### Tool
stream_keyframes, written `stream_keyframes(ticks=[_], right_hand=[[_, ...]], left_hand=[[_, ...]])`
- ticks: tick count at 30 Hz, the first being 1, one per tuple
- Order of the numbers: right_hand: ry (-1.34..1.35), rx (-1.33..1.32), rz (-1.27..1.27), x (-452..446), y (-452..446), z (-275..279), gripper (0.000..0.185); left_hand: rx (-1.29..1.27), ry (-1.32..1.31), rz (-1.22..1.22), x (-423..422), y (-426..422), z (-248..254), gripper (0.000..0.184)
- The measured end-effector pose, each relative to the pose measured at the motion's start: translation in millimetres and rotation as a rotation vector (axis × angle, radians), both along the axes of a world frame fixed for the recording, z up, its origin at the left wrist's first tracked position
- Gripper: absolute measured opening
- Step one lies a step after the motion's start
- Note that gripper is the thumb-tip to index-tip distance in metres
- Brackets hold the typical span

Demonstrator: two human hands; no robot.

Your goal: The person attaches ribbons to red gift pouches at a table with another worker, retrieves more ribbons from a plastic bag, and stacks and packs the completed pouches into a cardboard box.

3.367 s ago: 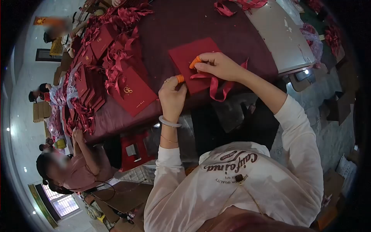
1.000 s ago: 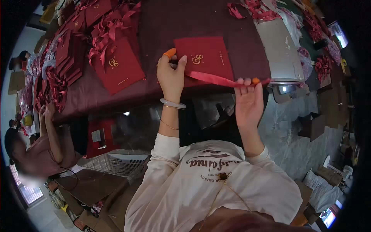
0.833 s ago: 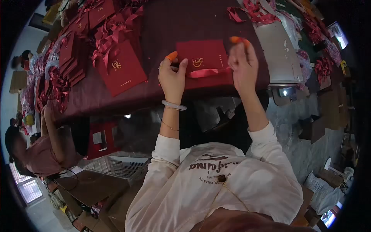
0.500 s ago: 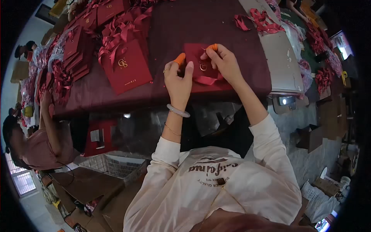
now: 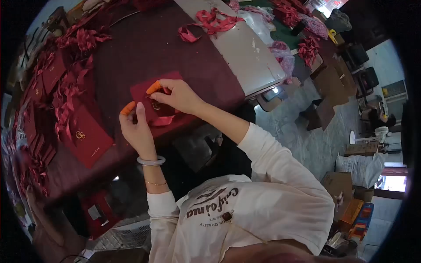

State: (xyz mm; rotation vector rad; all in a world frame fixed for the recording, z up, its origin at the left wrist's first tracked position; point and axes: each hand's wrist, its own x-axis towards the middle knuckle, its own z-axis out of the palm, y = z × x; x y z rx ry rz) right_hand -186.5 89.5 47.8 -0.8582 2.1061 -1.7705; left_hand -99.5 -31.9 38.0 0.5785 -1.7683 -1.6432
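A dark red gift bag point(image 5: 179, 80) with a gold emblem lies flat near the table's edge, a red ribbon point(image 5: 162, 121) looped across its lower part. My left hand point(image 5: 138, 130) is at the bag's left side, thumb and index finger slightly apart with nothing seen between them. Over the bag, my right hand point(image 5: 179, 97) has its fingertips pinched together above the emblem; what they hold is too small to make out. Orange covers sit on both index fingers.
More red bags with ribbons point(image 5: 90, 136) lie to the left on the dark red tablecloth point(image 5: 144, 44). Loose ribbon point(image 5: 215, 22) rests on a pale board point(image 5: 247, 52) at the right. Another person's arm point(image 5: 44, 219) is at lower left, near a plastic crate point(image 5: 125, 236).
The view has swung to the right, so the table and bags appear farther left and tilted. Both hands keep nearly the same pose over the bag.
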Motion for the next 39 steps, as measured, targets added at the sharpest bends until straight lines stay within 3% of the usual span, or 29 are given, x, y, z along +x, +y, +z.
stream_keyframes(ticks=[4,5,6,9,12,13,22,25,28,30,31,34,39], right_hand=[[0.017,0.042,-0.056,-0.5,-2.4,0.2,0.022],[0.176,0.069,-0.1,0.7,-2.9,2.6,0.021],[0.066,0.02,-0.059,-1.5,-2.7,-2.5,0.02],[0.124,-0.012,-0.08,-2.5,-5.8,-11.0,0.02],[0.281,-0.083,-0.081,1.5,-8.9,-6.9,0.019],[0.14,-0.062,-0.093,4.1,-8.1,-3.5,0.019],[0.323,0.102,-0.003,-3.7,-20.4,-0.6,0.017],[0.208,0.118,-0.057,-3.8,-18.7,-6.3,0.018],[0.098,-0.057,-0.062,-4.4,-18.8,-11.0,0.018],[0.21,-0.045,-0.052,-6.3,-18.1,-14.3,0.018],[0.203,-0.034,-0.051,-6.2,-17.6,-14.8,0.018],[0.232,0.045,-0.041,-3.3,-15.9,-8.2,0.017],[0.465,0.107,-0.067,1.9,-19.2,-5.5,0.013]], left_hand=[[0.041,-0.037,-0.085,3.0,-5.7,5.8,0.026],[0.057,0.024,-0.106,3.2,-8.6,-0.7,0.027],[0.142,-0.025,-0.135,5.3,-9.5,5.6,0.027],[0.218,0.078,-0.22,6.9,-13.1,4.3,0.028],[0.119,0.05,-0.213,6.6,-16.8,-6.1,0.032],[0.122,0.059,-0.207,6.8,-16.6,-9.0,0.032],[-0.153,-0.107,-0.136,1.7,-17.5,-17.6,0.036],[-0.119,-0.175,-0.142,0.7,-19.0,-14.5,0.035],[-0.009,-0.189,-0.141,2.9,-17.6,0.9,0.031],[0.21,-0.221,-0.255,7.5,-18.5,12.9,0.029],[0.219,-0.111,-0.307,4.2,-22.6,2.4,0.028],[0.267,-0.126,-0.35,8.0,-23.3,7.6,0.029],[0.281,-0.031,-0.319,11.4,-17.5,3.4,0.029]])
